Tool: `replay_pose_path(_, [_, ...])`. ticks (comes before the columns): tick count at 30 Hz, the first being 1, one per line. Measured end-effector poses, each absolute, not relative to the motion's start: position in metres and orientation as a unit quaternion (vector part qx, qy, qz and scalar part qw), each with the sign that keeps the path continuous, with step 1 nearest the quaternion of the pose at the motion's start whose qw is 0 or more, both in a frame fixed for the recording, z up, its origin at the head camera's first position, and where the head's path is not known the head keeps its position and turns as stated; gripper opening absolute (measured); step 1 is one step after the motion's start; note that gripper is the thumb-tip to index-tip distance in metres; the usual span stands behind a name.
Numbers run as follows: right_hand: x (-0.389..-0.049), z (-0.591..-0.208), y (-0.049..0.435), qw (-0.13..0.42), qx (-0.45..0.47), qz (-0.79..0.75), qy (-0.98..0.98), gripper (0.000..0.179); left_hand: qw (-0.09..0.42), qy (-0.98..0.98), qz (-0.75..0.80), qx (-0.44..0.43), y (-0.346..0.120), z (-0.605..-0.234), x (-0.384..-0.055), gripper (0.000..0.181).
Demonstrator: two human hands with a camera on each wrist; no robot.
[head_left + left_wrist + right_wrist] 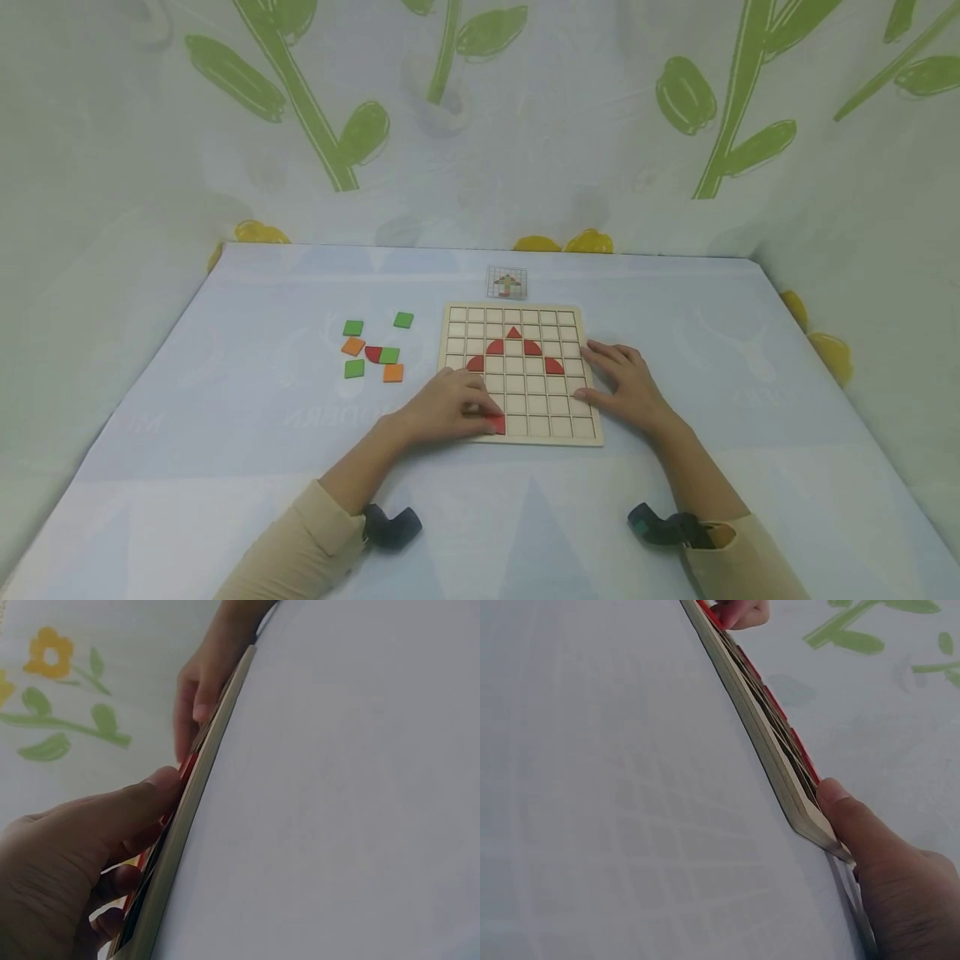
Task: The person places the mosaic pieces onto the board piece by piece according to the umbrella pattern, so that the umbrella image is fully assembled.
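A wooden grid board lies flat on the table. My left hand is over its lower left part, thumb and fingers pinching a red tile at a bottom-row cell. In the left wrist view, the left thumb is close to the red edge over the board's rim. My right hand rests along the board's right edge, fingers spread and thumb on the rim. Red quarter-round pieces and a red triangle sit in cells higher up. Part of the board's left side is hidden under the left hand.
Left of the board lie several green squares, two orange squares and a red quarter-round piece beside a green square. A small pattern card lies behind the board. Printed cloth walls stand around the table.
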State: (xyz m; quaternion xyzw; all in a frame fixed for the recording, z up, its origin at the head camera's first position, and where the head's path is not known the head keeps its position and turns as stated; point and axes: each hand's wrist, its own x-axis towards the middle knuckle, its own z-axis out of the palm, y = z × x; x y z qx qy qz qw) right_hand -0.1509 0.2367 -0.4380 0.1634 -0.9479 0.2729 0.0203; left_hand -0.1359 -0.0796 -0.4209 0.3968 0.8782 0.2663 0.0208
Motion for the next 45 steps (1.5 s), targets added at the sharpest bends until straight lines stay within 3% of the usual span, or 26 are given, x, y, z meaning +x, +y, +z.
replay_pose_path(17, [-0.152, -0.439, 0.237, 0.015, 0.159, 0.262, -0.952, 0.070, 0.066, 0.859, 0.313, 0.399, -0.096, -0.412, -0.143, 0.020])
replay_pose_path(28, [-0.151, -0.437, 0.237, 0.014, 0.160, 0.270, -0.949, 0.070, 0.146, 0.847, 0.339, 0.382, -0.116, -0.410, -0.153, 0.034])
replay_pose_path(45, [-0.150, -0.437, 0.236, 0.014, 0.164, 0.276, -0.947, 0.069, 0.155, 0.872, 0.363, 0.288, -0.147, -0.403, -0.158, 0.032])
